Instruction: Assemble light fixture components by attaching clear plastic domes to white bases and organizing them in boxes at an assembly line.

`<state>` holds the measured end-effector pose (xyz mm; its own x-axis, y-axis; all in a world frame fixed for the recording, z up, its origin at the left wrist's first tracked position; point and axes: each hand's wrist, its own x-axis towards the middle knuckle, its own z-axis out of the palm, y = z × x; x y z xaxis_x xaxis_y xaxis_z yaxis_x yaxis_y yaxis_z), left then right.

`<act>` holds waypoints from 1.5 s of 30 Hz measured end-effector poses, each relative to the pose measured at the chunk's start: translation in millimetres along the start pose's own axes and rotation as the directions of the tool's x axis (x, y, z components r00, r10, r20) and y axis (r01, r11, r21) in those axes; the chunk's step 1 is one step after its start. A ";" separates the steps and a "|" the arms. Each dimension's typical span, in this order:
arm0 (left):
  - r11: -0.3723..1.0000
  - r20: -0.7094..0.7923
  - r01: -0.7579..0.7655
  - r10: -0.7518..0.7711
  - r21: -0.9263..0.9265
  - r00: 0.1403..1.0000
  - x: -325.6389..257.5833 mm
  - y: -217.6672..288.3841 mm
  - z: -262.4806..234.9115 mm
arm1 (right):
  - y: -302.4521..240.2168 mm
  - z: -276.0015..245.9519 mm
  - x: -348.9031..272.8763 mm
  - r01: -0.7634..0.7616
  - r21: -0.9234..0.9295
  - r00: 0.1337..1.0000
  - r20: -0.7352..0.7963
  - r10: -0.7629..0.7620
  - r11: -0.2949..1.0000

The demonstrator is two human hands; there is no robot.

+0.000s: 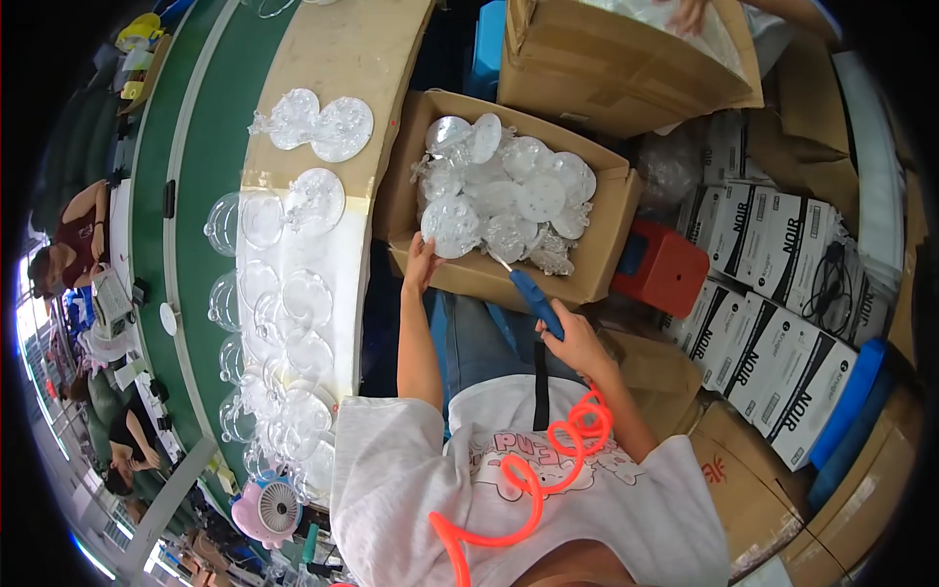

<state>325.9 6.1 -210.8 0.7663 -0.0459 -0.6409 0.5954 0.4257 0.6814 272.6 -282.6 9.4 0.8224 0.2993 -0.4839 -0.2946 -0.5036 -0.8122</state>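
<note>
My left hand (421, 262) pinches the edge of a round clear plastic disc (450, 227) at the near left corner of an open cardboard box (597, 269). Several similar clear plastic pieces (540, 196) are heaped in that box. In my right hand (577, 347) is a blue air blow gun (534, 298), its thin nozzle reaching over the box's near edge toward the pieces, just right of the held disc. An orange coiled air hose (533, 489) runs across my shirt from near my right hand.
Left of me, a bench (342, 225) carries several clear plastic parts (308, 298), beside a green belt (210, 127). A pink fan (269, 509) stands near its end. Red plastic stool (665, 269) and stacked white cartons (773, 245) lie right. Another person's hand (690, 15) reaches into a larger box (626, 73).
</note>
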 end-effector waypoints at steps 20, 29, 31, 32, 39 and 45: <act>0.955 -0.128 -0.144 0.114 -0.260 0.985 -20.4 -10.7 11.9 | -14.9 21.5 -8.5 -0.054 -0.155 0.991 0.116 0.073 0.986; 0.953 -0.169 -0.135 0.091 -0.273 0.981 -28.1 -12.9 8.9 | 1.8 20.5 -16.8 -0.069 -0.164 0.996 0.049 0.078 0.984; 0.947 -0.191 -0.138 0.083 -0.291 0.978 -31.9 -12.8 8.2 | 1.7 10.1 -17.7 -0.102 -0.108 0.995 0.003 0.103 0.989; 0.932 -0.163 -0.163 0.115 -0.324 0.980 -33.3 -12.3 10.0 | 6.7 7.7 -17.7 -0.093 -0.091 0.996 -0.007 0.093 0.991; 0.915 -0.166 -0.196 0.145 -0.352 0.975 -37.9 -14.1 4.3 | 6.1 16.9 -21.4 0.090 0.029 0.980 0.174 -0.094 0.995; 0.898 -0.208 -0.220 0.148 -0.381 0.967 -41.8 -19.8 5.0 | -4.7 15.7 -21.4 0.068 0.044 0.973 0.218 -0.076 0.997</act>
<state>283.3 -4.9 -195.7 0.7790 0.2066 -0.5920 0.2741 0.7370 0.6178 248.7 -273.9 18.5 0.7167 0.5059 -0.4800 -0.2591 -0.4458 -0.8568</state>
